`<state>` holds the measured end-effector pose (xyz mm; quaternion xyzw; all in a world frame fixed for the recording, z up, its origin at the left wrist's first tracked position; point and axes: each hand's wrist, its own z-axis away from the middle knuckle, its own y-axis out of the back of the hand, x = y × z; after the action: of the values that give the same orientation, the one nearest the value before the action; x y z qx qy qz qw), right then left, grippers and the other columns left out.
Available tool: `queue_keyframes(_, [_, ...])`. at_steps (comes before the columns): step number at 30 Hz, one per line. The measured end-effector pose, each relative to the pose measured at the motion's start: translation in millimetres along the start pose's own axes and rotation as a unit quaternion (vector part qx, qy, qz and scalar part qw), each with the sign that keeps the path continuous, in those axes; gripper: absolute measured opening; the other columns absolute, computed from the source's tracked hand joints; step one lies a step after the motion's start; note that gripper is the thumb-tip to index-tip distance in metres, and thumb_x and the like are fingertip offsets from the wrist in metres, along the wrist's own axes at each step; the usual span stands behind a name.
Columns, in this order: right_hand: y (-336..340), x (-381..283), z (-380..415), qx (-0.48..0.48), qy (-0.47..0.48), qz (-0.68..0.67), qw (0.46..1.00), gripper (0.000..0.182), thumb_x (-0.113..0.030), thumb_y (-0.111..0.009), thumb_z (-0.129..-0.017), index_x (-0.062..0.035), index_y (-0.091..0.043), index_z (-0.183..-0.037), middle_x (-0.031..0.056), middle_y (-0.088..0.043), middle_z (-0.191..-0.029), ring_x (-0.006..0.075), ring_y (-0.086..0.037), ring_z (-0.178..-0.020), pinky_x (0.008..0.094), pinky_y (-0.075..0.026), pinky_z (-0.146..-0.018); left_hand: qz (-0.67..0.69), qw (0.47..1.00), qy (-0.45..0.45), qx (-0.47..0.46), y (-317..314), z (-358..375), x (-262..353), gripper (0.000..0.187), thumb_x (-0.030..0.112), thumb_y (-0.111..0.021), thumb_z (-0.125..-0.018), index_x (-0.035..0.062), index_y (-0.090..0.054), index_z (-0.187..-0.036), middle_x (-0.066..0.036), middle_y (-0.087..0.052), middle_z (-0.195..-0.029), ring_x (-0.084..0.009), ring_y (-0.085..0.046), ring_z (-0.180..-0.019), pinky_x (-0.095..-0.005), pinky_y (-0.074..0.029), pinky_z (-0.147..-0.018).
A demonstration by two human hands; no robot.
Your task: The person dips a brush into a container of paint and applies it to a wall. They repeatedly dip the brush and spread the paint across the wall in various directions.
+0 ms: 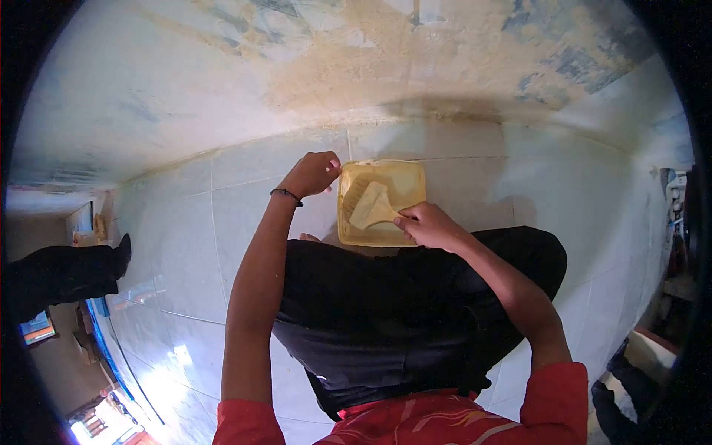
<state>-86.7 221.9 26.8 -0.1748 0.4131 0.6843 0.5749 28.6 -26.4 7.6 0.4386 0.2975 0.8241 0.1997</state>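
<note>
If my right hand (430, 225), fingers clamped on the broad pale-yellow handled tool (373, 208), presses hard, the square yellow plastic tray (382, 162) beneath could skid; can't tell if my left hand's (311, 174) curled fingers grip its corner.

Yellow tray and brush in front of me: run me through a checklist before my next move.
1. Tray resting on the floor: ok, it looks flat on the tiles.
2. Brush secure in the right hand: ok, the fingers are closed round its handle.
3. Brush head lifted out over the rim: not ok, it is within the tray's outline.
4. Left hand steadying the tray: cannot tell; its fingertips are at the far left corner, but contact is unclear.
5. Enough material in the tray: cannot tell, its depth does not show.
</note>
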Motion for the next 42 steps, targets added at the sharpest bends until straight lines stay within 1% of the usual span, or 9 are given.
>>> queue_keyframes(6, [-0.3, 1.9, 1.1, -0.017, 0.012, -0.004, 1.000, 0.030, -0.026, -0.055, -0.089, 0.0027, -0.065, -0.091, 0.0155, -0.064, -0.068, 0.0244, -0.064, -0.064, 0.0376, -0.048, -0.065, 0.024, 1.000, -0.019, -0.002, -1.4, -0.7, -3.8, 0.025, 0.023, -0.054, -0.090, -0.0013, -0.058, -0.095, -0.017, -0.066, -0.092, -0.0214, -0.067, -0.059, -0.0322, -0.052, -0.062])
queue_keyframes(11, [-1.0, 11.1, -4.7, -0.030, 0.105, 0.059, 0.992, 0.029, -0.024, -0.058, -0.086, 0.0020, -0.065, -0.095, 0.0199, -0.065, -0.074, 0.0280, -0.065, -0.069, 0.0387, -0.049, -0.068, 0.007, 1.000, -0.016, 0.003, -1.2, -0.8, -2.0, 0.023, 0.020, -0.054, -0.089, -0.0014, -0.058, -0.094, -0.016, -0.066, -0.089, -0.0212, -0.067, -0.060, -0.0327, -0.052, -0.062])
queue_keyframes(15, [3.3, 8.5, -6.5, -0.055, 0.084, 0.081, 0.992, 0.028, -0.023, -0.060, -0.084, 0.0020, -0.065, -0.096, 0.0203, -0.065, -0.077, 0.0283, -0.065, -0.073, 0.0387, -0.049, -0.069, 0.013, 1.000, -0.018, 0.003, -2.1, -1.2, -3.0, 0.022, 0.020, -0.053, -0.089, -0.0017, -0.058, -0.093, -0.016, -0.066, -0.089, -0.0215, -0.067, -0.061, -0.0327, -0.052, -0.063])
queue_keyframes(20, [4.3, 12.6, -8.1, -0.024, 0.199, 0.092, 0.975, 0.028, -0.020, -0.065, -0.080, 0.0026, -0.064, -0.097, 0.0215, -0.065, -0.082, 0.0299, -0.065, -0.078, 0.0382, -0.050, -0.071, 0.017, 0.999, -0.021, 0.018, -2.8, -0.6, -1.6, 0.016, 0.013, -0.053, -0.086, -0.0018, -0.059, -0.090, -0.015, -0.066, -0.082, -0.0214, -0.068, -0.061, -0.0313, -0.051, -0.064])
queue_keyframes(24, [9.0, 12.9, -8.1, -0.014, 0.177, 0.144, 0.974, 0.028, -0.024, -0.062, -0.081, 0.0015, -0.065, -0.093, 0.0209, -0.065, -0.081, 0.0321, -0.064, -0.079, 0.0401, -0.050, -0.072, 0.030, 0.999, -0.027, 0.005, -1.1, 0.6, -2.2, 0.024, 0.021, -0.054, -0.089, -0.0022, -0.058, -0.093, -0.016, -0.066, -0.089, -0.0221, -0.067, -0.061, -0.0326, -0.051, -0.063])
queue_keyframes(26, [22.3, -16.2, 10.5, 0.021, 0.104, 0.271, 0.957, 0.032, -0.030, -0.058, -0.083, -0.0002, -0.065, -0.090, 0.0202, -0.064, -0.078, 0.0345, -0.064, -0.077, 0.0427, -0.050, -0.072, 0.011, 1.000, -0.021, 0.004, -0.3, 1.8, -0.5, 0.025, 0.022, -0.054, -0.089, -0.0019, -0.058, -0.095, -0.017, -0.067, -0.088, -0.0220, -0.067, -0.060, -0.0327, -0.052, -0.063])
queue_keyframes(29, [29.9, -17.3, 14.2, 0.085, 0.095, 0.341, 0.931, 0.030, -0.032, -0.057, -0.083, -0.0023, -0.065, -0.082, 0.0165, -0.063, -0.070, 0.0355, -0.062, -0.071, 0.0441, -0.049, -0.066, 0.000, 1.000, -0.025, 0.004, -0.6, -0.3, -3.1, 0.025, 0.023, -0.055, -0.089, -0.0013, -0.059, -0.096, -0.017, -0.067, -0.088, -0.0217, -0.067, -0.060, -0.0325, -0.052, -0.062])
queue_keyframes(36, [37.1, -7.4, 15.8, 0.150, 0.138, 0.337, 0.919, 0.029, -0.030, -0.054, -0.084, -0.0026, -0.062, -0.081, 0.0161, -0.062, -0.069, 0.0328, -0.063, -0.070, 0.0445, -0.050, -0.066, -0.004, 1.000, -0.016, 0.007, -1.2, -1.8, -4.2, 0.025, 0.024, -0.056, -0.089, -0.0003, -0.059, -0.096, -0.016, -0.067, -0.089, -0.0213, -0.067, -0.061, -0.0325, -0.052, -0.062])
queue_keyframes(42, [28.8, -2.6, 16.2, 0.175, 0.158, 0.336, 0.912, 0.027, -0.029, -0.060, -0.081, -0.0043, -0.063, -0.092, 0.0135, -0.060, -0.088, 0.0312, -0.061, -0.078, 0.0404, -0.049, -0.071, 0.003, 1.000, -0.014, 0.005, 0.4, 0.1, -1.3, 0.026, 0.024, -0.056, -0.089, -0.0006, -0.059, -0.096, -0.016, -0.067, -0.088, -0.0212, -0.067, -0.061, -0.0325, -0.051, -0.062])
